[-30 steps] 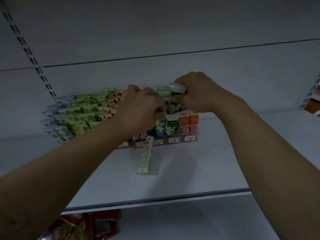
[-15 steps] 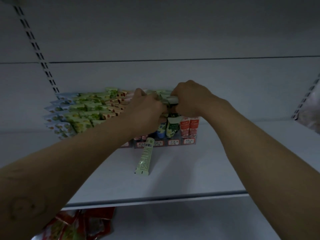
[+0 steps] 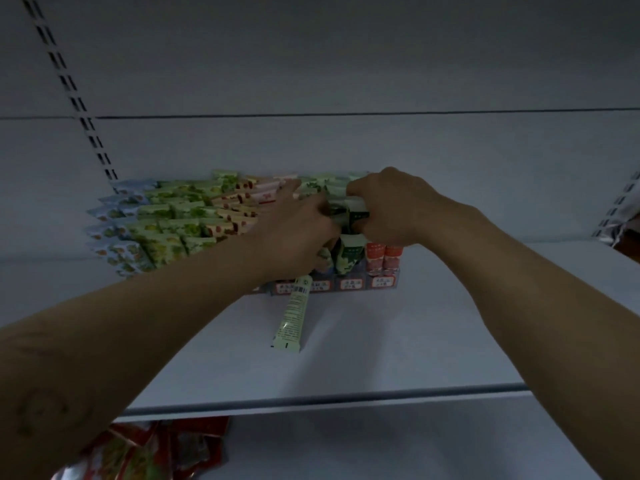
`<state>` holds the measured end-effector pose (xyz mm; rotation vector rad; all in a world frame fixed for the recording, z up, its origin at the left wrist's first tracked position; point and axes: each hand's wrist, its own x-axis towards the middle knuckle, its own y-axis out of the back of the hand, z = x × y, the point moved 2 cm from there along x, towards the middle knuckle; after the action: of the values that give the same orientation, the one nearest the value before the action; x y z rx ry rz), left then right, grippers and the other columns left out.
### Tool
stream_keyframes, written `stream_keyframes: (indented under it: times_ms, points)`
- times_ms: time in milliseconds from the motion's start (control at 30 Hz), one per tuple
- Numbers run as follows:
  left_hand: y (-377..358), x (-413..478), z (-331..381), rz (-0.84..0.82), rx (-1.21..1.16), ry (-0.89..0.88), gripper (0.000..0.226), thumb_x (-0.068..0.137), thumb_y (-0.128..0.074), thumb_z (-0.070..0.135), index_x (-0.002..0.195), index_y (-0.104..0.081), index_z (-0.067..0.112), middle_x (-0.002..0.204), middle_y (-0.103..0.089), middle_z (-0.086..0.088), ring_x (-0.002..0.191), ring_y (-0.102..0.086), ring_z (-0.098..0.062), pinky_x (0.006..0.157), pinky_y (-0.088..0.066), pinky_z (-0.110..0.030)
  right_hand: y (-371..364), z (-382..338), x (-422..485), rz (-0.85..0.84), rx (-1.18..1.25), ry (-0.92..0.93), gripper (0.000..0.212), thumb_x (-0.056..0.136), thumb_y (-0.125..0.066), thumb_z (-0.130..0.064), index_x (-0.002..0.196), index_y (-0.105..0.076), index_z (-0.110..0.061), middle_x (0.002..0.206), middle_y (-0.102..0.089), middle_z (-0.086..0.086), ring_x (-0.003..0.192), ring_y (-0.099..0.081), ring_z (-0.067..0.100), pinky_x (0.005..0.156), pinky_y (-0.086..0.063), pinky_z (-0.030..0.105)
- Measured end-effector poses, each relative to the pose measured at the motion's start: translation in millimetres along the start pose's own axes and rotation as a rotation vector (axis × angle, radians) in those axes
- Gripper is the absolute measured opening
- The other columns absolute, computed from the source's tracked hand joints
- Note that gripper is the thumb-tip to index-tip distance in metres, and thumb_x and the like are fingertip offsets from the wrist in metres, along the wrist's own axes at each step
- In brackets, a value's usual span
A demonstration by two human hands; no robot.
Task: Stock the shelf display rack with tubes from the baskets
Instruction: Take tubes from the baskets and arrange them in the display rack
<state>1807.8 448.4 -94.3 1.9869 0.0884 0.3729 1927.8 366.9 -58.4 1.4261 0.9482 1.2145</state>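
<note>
Right hand [image 3: 391, 206]: fingers curled and clamped round a green-and-white tube [image 3: 350, 212], held over the right-hand part of the display rack [image 3: 349, 285]. Left hand [image 3: 294, 233]: reaches in from the left, fingertips at the same tube, one finger stretched out over the rows behind. Whether this hand grips the tube or only touches it cannot be told, as the knuckles hide the contact. The two hands sit close together, almost touching at the tube. The rack stands at the back of the shelf [image 3: 398, 341], against the rear wall and left of the shelf's middle, with a strip of price labels along its front. Stocked rows [image 3: 173, 223] fill its left part: blue-patterned tubes outermost, then green, then pink and red, all leaning the same way. Below the hands a green tube stands in the rack, and just right of it two red tubes [image 3: 384, 259] stand upright at the rack's right end. A loose pale green tube [image 3: 292, 315] lies flat on the shelf in front of the rack, cap end touching the label strip, crimped end pointing toward the shelf's front edge. Red snack packets [image 3: 156, 448] lie on the level below, near the left. A slotted upright [image 3: 69, 84] runs up the rear wall at left.
</note>
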Motion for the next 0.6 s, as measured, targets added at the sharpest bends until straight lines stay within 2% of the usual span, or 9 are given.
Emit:
stream_keyframes:
  times_ms: [67, 100, 200, 300, 367, 467, 600]
  points:
    - [-0.6, 0.0, 0.0, 0.006, 0.049, -0.010, 0.031, 0.082, -0.068, 0.044, 0.107, -0.068, 0.025, 0.118, -0.059, -0.002, 0.126, -0.041, -0.019, 0.115, -0.006, -0.056, -1.7, 0.1, 0.9, 0.006, 0.006, 0.018, 0.030, 0.085, -0.063, -0.025, 0.115, -0.059, -0.021, 0.102, -0.059, 0.004, 0.082, -0.051, 0.019, 0.064, -0.039, 0.026]
    - [-0.7, 0.3, 0.6, 0.020, 0.065, -0.010, 0.026, 0.083, -0.068, 0.041, 0.104, -0.068, 0.024, 0.116, -0.061, 0.000, 0.126, -0.042, -0.018, 0.116, -0.004, -0.056, -2.6, 0.6, 1.4, 0.003, 0.014, 0.023, 0.028, 0.085, -0.062, -0.025, 0.113, -0.059, -0.021, 0.100, -0.059, 0.003, 0.082, -0.051, 0.019, 0.062, -0.038, 0.025]
    - [0.3, 7.3, 1.3, 0.012, 0.008, 0.047, 0.016, 0.078, -0.068, 0.036, 0.090, -0.069, 0.025, 0.099, -0.066, 0.004, 0.117, -0.049, -0.017, 0.116, -0.004, -0.052, -3.3, 1.5, 1.6, 0.007, 0.019, 0.022, 0.023, 0.085, -0.062, -0.023, 0.108, -0.060, -0.021, 0.092, -0.057, 0.002, 0.079, -0.052, 0.019, 0.053, -0.034, 0.024]
    - [5.3, 20.7, 5.4, -0.059, -0.006, 0.096, 0.023, 0.070, -0.072, 0.035, 0.091, -0.070, 0.024, 0.092, -0.068, 0.005, 0.108, -0.056, -0.018, 0.115, -0.005, -0.050, -4.2, 2.0, 3.0, 0.029, 0.008, 0.014, 0.020, 0.086, -0.062, -0.024, 0.105, -0.061, -0.019, 0.077, -0.047, -0.002, 0.075, -0.051, 0.020, 0.049, -0.030, 0.022]
    - [5.1, 24.4, 7.9, -0.042, 0.025, 0.107, 0.022, 0.072, -0.070, 0.031, 0.093, -0.070, 0.024, 0.092, -0.068, 0.004, 0.106, -0.058, -0.020, 0.115, -0.005, -0.049, -4.5, 3.0, 4.8, 0.030, 0.018, 0.013, 0.017, 0.085, -0.063, -0.025, 0.100, -0.062, -0.017, 0.072, -0.044, -0.004, 0.071, -0.050, 0.020, 0.048, -0.029, 0.022]
    - [0.0, 22.7, 9.9, 0.029, 0.035, 0.153, 0.016, 0.078, -0.061, 0.024, 0.091, -0.069, 0.024, 0.089, -0.066, 0.001, 0.103, -0.059, -0.022, 0.115, -0.007, -0.045, -4.3, 5.3, 6.3, 0.034, 0.035, 0.035, 0.018, 0.084, -0.066, -0.027, 0.098, -0.064, -0.017, 0.071, -0.045, -0.004, 0.070, -0.050, 0.019, 0.050, -0.031, 0.022]
    - [-3.9, 21.2, 8.8, 0.015, -0.004, 0.169, 0.020, 0.076, -0.065, 0.025, 0.096, -0.070, 0.023, 0.094, -0.067, 0.000, 0.106, -0.057, -0.023, 0.114, -0.010, -0.043, -2.1, 5.8, 9.8, 0.022, 0.049, 0.045, 0.030, 0.083, -0.068, -0.028, 0.108, -0.063, -0.014, 0.077, -0.043, -0.003, 0.071, -0.045, 0.016, 0.049, -0.024, 0.020]
